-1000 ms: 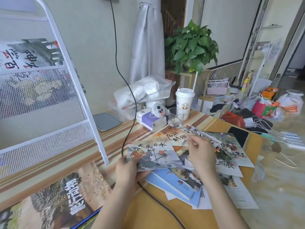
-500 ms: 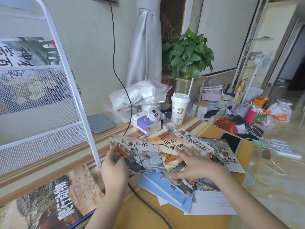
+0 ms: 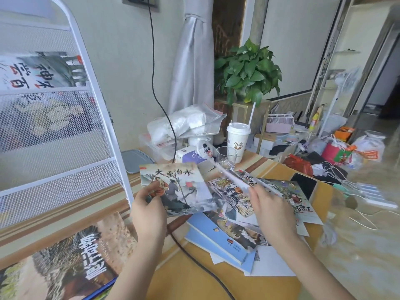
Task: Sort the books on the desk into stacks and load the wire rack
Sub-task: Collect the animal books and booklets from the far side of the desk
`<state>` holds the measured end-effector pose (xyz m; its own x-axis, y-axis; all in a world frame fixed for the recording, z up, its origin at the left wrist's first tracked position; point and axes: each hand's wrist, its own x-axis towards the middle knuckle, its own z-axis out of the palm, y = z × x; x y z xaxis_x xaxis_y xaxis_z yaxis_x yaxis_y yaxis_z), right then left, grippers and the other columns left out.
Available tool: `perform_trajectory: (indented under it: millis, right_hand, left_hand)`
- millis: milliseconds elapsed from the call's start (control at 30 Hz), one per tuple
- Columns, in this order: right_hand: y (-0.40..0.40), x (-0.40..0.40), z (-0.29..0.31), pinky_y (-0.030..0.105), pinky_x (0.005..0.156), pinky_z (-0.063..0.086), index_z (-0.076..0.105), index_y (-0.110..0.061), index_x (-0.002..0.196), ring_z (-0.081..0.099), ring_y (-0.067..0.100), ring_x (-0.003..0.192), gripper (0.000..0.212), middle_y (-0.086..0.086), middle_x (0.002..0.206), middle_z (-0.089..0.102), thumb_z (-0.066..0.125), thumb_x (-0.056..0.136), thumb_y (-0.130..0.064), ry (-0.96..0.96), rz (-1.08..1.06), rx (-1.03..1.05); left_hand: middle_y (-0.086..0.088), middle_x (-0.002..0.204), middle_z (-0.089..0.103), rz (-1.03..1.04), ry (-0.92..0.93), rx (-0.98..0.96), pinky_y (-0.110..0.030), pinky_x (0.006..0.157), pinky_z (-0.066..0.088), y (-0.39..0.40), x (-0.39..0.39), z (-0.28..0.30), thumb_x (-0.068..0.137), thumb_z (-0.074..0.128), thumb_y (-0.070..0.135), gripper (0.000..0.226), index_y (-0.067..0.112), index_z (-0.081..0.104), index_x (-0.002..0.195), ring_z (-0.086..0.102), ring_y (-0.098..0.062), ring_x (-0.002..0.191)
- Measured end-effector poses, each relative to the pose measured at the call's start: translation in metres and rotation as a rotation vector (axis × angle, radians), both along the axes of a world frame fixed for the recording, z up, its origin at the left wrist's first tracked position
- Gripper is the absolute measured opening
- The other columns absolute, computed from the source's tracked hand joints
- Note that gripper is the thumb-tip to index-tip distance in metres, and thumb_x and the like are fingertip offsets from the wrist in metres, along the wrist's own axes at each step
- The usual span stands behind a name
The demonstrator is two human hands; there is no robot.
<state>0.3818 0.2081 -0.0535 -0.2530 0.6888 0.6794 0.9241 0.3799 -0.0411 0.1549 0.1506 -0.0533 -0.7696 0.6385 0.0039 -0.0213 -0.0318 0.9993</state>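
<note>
The left hand (image 3: 149, 210) is gripping a picture book (image 3: 173, 188) above the desk pile (image 3: 227, 232) while the right hand (image 3: 268, 210) is seemingly pinching a blurred thin book (image 3: 229, 175), sorting continuing, stacking next.

Two hands: the left hand (image 3: 149, 211) holds one picture book (image 3: 175, 189), the right hand (image 3: 270, 211) holds one thin book (image 3: 231, 177) edge-on. Two blue books (image 3: 216, 237) lie stacked on the desk (image 3: 194, 278) among several loose picture books, too overlapped to count. One wire rack (image 3: 65, 126) holds one visible book (image 3: 41, 72). One large book (image 3: 71, 263) lies below it. One paper cup (image 3: 238, 141), one glass (image 3: 226, 155), one plant (image 3: 249, 70).
</note>
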Motion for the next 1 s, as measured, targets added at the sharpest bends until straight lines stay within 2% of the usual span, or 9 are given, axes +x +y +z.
perform_trajectory:
  millis: [167, 267, 333, 433, 533, 667, 800, 900, 1000]
  right_hand:
    - [-0.010, -0.023, 0.001, 0.015, 0.037, 0.028, 0.071, -0.009, 0.094, 0.044, 0.010, 0.037, 0.030, -0.002, 0.054, 0.059, 0.046, 0.092, -0.025, 0.196, 0.198, 0.242]
    - [-0.027, -0.055, -0.025, 0.018, 0.035, 0.041, 0.070, -0.021, 0.093, 0.055, 0.010, 0.041, 0.034, -0.005, 0.058, 0.065, 0.040, 0.095, -0.037, 0.008, 0.391, 0.041]
    - [-0.044, -0.076, -0.035, 0.018, 0.046, 0.048, 0.072, -0.026, 0.091, 0.065, 0.008, 0.057, 0.039, -0.008, 0.074, 0.072, 0.039, 0.090, -0.047, -0.085, 0.452, -0.133]
    - [-0.050, -0.083, -0.028, 0.030, 0.061, 0.049, 0.067, -0.020, 0.090, 0.058, 0.011, 0.065, 0.047, -0.008, 0.077, 0.065, 0.035, 0.092, -0.054, 0.127, 0.595, -0.553]
    - [-0.027, -0.059, -0.015, 0.040, 0.075, 0.055, 0.066, -0.018, 0.108, 0.066, 0.020, 0.078, 0.037, 0.002, 0.096, 0.071, 0.040, 0.097, -0.042, 0.412, 0.487, -0.499]
    - [0.015, -0.006, -0.021, 0.039, 0.116, 0.013, 0.016, -0.020, 0.152, 0.015, 0.023, 0.145, 0.068, 0.003, 0.158, 0.015, 0.038, 0.096, -0.052, 0.090, 0.057, -0.717]
    - [0.020, 0.009, -0.035, 0.039, 0.117, 0.003, 0.010, -0.022, 0.152, -0.001, 0.023, 0.147, 0.075, 0.005, 0.160, 0.002, 0.032, 0.092, -0.062, -0.039, 0.006, -0.787]
    - [0.020, 0.003, -0.026, 0.039, 0.115, 0.025, 0.028, -0.017, 0.148, 0.022, 0.027, 0.143, 0.065, 0.012, 0.153, 0.028, 0.040, 0.095, -0.052, 0.007, 0.008, -0.760]
    - [0.014, -0.007, -0.015, 0.032, 0.077, 0.051, 0.048, -0.010, 0.129, 0.061, 0.028, 0.103, 0.036, 0.014, 0.112, 0.065, 0.044, 0.099, -0.029, -0.257, 0.002, -0.575]
  left_hand:
    - [0.000, 0.095, 0.068, -0.104, -0.059, -0.072, -0.052, 0.078, 0.057, 0.000, 0.008, -0.008, 0.089, 0.045, 0.002, 0.034, 0.026, 0.068, 0.096, 0.068, -0.028, 0.086]
    - [-0.003, 0.089, 0.070, -0.260, -0.236, -0.108, -0.046, 0.075, 0.057, -0.001, 0.015, -0.003, 0.092, 0.051, 0.032, 0.019, 0.022, 0.066, 0.098, 0.071, -0.027, 0.073]
    - [-0.004, 0.103, 0.067, -0.333, -0.166, -0.202, -0.047, 0.083, 0.055, -0.001, 0.016, -0.006, 0.077, 0.059, 0.055, 0.049, 0.021, 0.059, 0.112, 0.070, -0.028, 0.086]
    - [-0.014, 0.109, 0.064, -0.341, -0.016, -0.305, -0.047, 0.088, 0.053, -0.001, 0.018, -0.016, 0.075, 0.071, 0.020, 0.062, 0.014, 0.043, 0.130, 0.065, -0.031, 0.094]
    - [-0.014, 0.111, 0.063, -0.267, 0.012, -0.317, -0.037, 0.084, 0.051, 0.000, 0.016, -0.017, 0.086, 0.060, 0.003, 0.052, 0.010, 0.038, 0.133, 0.062, -0.030, 0.097]
    - [-0.011, 0.119, 0.062, -0.192, 0.116, -0.289, -0.030, 0.075, 0.045, 0.002, 0.014, -0.013, 0.093, 0.047, 0.006, 0.041, 0.007, 0.046, 0.133, 0.060, -0.028, 0.095]
    - [-0.010, 0.112, 0.064, -0.175, 0.115, -0.251, -0.040, 0.069, 0.056, 0.002, 0.011, -0.008, 0.087, 0.039, 0.000, 0.049, 0.011, 0.047, 0.134, 0.063, -0.024, 0.075]
    - [-0.010, 0.104, 0.066, -0.167, 0.102, -0.259, -0.049, 0.073, 0.058, 0.000, 0.010, -0.001, 0.085, 0.039, 0.001, 0.048, 0.013, 0.048, 0.131, 0.066, -0.028, 0.075]
    - [-0.004, 0.097, 0.064, -0.165, 0.110, -0.251, -0.042, 0.071, 0.055, -0.003, 0.009, -0.001, 0.089, 0.042, 0.004, 0.053, 0.017, 0.038, 0.140, 0.062, -0.021, 0.069]
